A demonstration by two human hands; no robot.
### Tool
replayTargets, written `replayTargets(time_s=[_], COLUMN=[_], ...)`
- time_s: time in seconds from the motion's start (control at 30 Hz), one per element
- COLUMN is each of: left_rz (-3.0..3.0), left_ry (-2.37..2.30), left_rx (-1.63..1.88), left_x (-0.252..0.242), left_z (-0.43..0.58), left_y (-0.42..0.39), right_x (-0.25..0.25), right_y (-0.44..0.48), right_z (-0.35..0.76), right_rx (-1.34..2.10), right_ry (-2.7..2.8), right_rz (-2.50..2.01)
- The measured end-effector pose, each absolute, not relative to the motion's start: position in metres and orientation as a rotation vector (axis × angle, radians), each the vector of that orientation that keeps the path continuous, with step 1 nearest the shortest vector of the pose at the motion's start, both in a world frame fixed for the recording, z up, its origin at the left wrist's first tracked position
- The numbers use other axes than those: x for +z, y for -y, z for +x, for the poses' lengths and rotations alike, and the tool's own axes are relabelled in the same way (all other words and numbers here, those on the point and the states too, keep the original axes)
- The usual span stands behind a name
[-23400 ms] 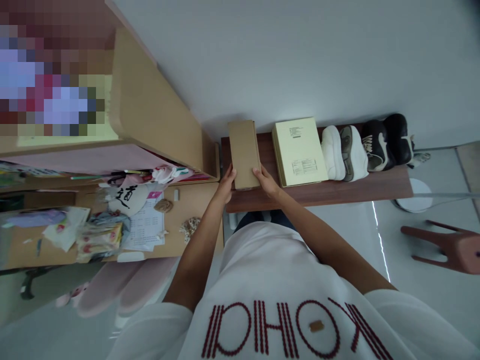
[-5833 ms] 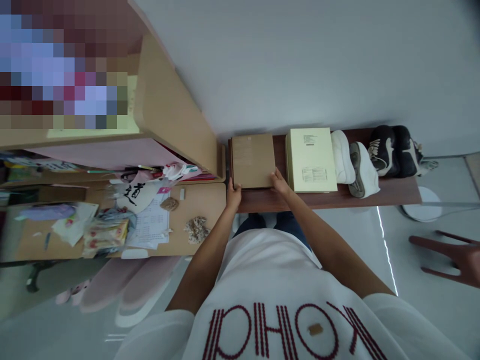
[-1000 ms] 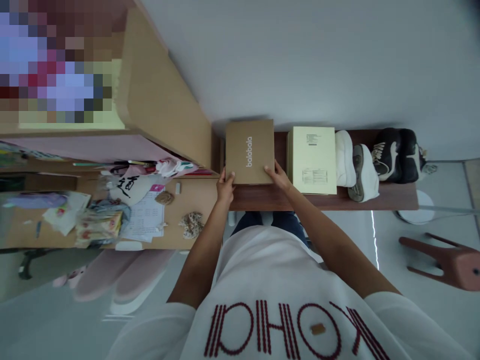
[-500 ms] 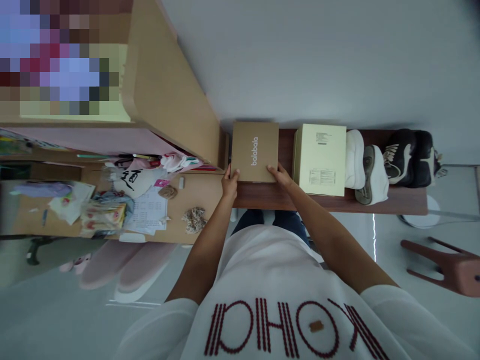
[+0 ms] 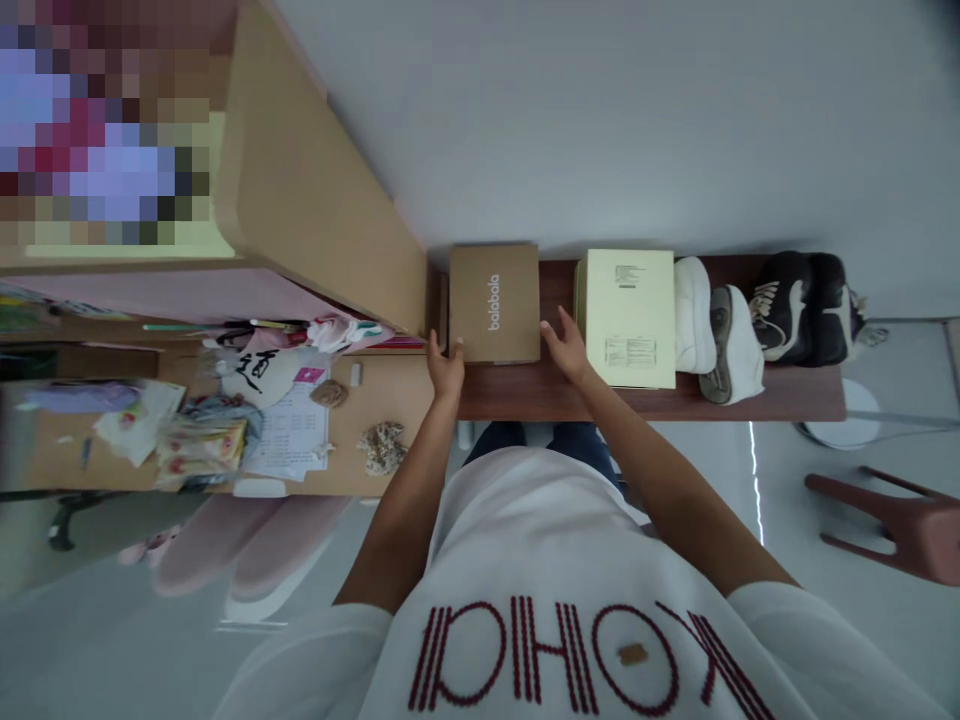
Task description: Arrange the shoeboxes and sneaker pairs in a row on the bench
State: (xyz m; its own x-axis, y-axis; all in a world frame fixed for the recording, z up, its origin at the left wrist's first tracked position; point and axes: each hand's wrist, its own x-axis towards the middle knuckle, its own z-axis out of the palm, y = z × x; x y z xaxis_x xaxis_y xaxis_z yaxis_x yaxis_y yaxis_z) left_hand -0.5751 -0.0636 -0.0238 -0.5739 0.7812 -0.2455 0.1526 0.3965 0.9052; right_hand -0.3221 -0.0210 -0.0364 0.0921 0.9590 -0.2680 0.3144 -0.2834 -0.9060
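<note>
wooden desk (image 5: 390, 400) at left, cluttered with papers. dark bench (image 5: 637, 395) runs along the far wall to the right. brown box (image 5: 493, 305) lies flat on the bench's left end, lettering up, near the pale yellow box (image 5: 628, 315). white shoes (image 5: 709, 325) and black shoes (image 5: 802, 305) sit further right. left hand (image 5: 446, 365) is loosely open at the brown box's near left corner, contact unclear. right hand (image 5: 566, 345) has fingers spread, holding nothing, between the two boxes.

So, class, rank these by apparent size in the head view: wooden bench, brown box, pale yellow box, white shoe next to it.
1. wooden bench, clearly largest
2. pale yellow box
3. brown box, only slightly smaller than the yellow one
4. white shoe, smallest
</note>
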Motion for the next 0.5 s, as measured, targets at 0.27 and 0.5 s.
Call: replayTargets(time_s=[0.27,0.5], left_rz=[1.211,0.953], left_ry=[-1.789,-1.547], left_rx=[1.259,1.025], left_x=[0.013,-0.021], left_z=[-0.488,-0.381], left_y=[0.045,0.032], right_x=[-0.001,-0.015], right_y=[0.027,0.027], right_z=[-0.194,-0.117], right_rx=[0.809,0.747], right_ry=[1.255,1.224], right_rz=[-1.734,-1.912])
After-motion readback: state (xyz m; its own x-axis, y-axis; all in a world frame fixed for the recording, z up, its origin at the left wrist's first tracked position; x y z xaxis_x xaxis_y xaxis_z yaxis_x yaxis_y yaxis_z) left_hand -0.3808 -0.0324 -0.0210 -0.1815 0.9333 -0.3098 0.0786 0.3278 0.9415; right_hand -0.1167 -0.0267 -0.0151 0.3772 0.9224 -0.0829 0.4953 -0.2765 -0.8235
